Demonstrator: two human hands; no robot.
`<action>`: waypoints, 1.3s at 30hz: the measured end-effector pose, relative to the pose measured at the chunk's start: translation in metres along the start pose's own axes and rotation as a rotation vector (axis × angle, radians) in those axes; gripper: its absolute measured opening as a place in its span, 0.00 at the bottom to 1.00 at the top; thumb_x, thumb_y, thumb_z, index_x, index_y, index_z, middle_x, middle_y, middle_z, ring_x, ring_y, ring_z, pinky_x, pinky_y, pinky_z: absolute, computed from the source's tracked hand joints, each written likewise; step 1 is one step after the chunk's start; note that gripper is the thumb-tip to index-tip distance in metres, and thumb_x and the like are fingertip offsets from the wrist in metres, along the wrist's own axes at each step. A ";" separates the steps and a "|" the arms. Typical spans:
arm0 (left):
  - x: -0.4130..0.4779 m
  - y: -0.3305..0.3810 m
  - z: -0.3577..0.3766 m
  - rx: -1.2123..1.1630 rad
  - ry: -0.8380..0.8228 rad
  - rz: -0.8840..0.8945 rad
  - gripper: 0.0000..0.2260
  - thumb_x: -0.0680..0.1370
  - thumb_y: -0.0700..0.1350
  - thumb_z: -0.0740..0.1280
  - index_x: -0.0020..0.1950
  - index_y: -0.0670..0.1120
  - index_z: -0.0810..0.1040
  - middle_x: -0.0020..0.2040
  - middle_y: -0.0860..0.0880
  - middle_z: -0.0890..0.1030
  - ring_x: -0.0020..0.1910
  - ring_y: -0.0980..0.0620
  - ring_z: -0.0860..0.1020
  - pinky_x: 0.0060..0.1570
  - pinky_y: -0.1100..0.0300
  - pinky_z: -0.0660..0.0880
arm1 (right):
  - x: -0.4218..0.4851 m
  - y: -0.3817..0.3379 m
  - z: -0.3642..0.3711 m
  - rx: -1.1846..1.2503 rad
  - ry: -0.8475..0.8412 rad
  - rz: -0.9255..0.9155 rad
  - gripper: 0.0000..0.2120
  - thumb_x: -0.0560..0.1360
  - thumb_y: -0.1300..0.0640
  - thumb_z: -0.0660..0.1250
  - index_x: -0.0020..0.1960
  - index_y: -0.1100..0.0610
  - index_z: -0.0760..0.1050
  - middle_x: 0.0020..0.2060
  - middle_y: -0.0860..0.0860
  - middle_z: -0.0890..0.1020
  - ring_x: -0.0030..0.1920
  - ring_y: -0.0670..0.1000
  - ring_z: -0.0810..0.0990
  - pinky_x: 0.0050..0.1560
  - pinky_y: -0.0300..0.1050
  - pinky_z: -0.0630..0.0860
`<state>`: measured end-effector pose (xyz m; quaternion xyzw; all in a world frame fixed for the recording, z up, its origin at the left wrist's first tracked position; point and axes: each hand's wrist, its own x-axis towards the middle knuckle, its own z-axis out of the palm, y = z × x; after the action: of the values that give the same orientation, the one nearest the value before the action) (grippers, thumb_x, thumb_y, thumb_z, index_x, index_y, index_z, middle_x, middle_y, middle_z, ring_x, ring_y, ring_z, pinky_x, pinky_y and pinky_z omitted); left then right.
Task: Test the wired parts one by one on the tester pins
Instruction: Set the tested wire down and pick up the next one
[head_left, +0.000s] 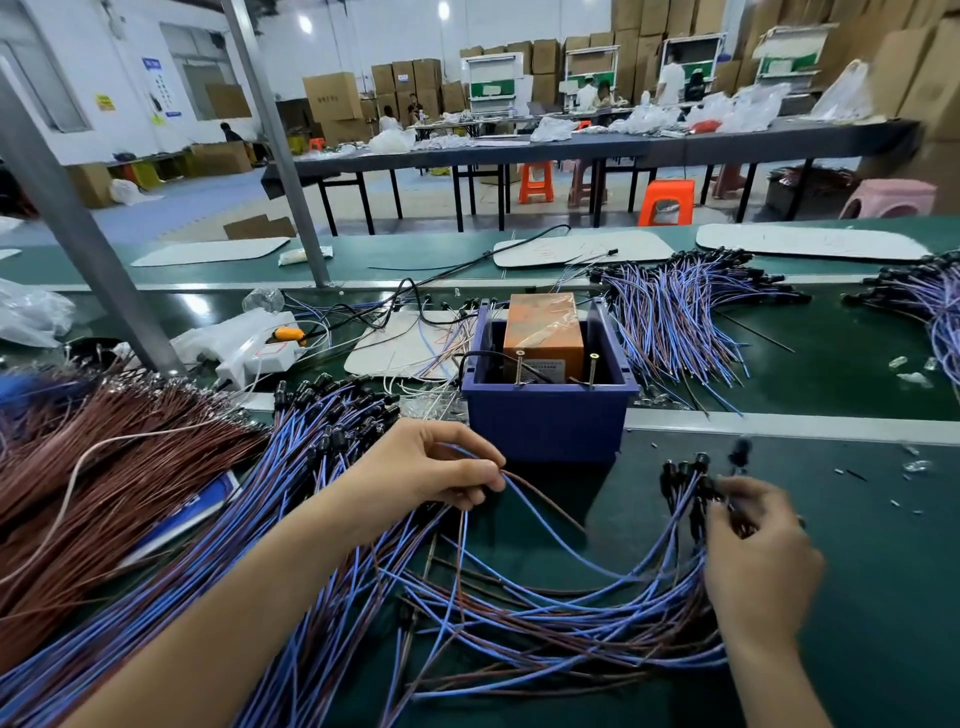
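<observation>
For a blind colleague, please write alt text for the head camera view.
A person's left hand pinches the loose ends of blue and brown wired parts while the right hand holds their black heads, before a blue box with two tester pins. More wire bundles lie around.

Factory assembly hall: green conveyor line (779, 358) heaped with wire bundles (670, 312), stacked cardboard boxes (410, 78), long tables (571, 148), plastic stools (666, 201), workers at stations behind.
</observation>
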<state>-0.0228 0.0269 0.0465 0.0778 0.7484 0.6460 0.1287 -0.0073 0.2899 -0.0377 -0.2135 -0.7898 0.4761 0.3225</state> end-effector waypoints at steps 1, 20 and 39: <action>0.000 0.002 0.002 -0.046 -0.028 -0.006 0.05 0.73 0.36 0.70 0.41 0.44 0.84 0.40 0.42 0.84 0.31 0.54 0.79 0.35 0.64 0.78 | -0.001 0.002 0.001 -0.076 -0.062 -0.028 0.08 0.74 0.66 0.68 0.52 0.60 0.80 0.40 0.58 0.82 0.35 0.54 0.76 0.40 0.37 0.72; 0.014 -0.004 0.048 -0.133 -0.022 0.011 0.06 0.77 0.38 0.67 0.50 0.44 0.83 0.40 0.48 0.84 0.38 0.56 0.81 0.40 0.66 0.77 | -0.063 -0.036 0.018 0.236 -0.381 -0.692 0.09 0.75 0.64 0.64 0.52 0.60 0.80 0.49 0.47 0.82 0.53 0.40 0.78 0.55 0.30 0.73; 0.040 -0.015 0.047 -0.220 0.238 -0.080 0.07 0.80 0.41 0.64 0.50 0.44 0.82 0.34 0.52 0.81 0.28 0.60 0.75 0.37 0.67 0.78 | -0.047 -0.027 0.017 0.240 -0.459 -0.287 0.20 0.76 0.67 0.66 0.66 0.54 0.74 0.57 0.37 0.74 0.46 0.30 0.75 0.46 0.20 0.66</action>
<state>-0.0468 0.0807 0.0218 -0.0437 0.6857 0.7229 0.0727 0.0123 0.2367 -0.0336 0.0534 -0.8023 0.5514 0.2223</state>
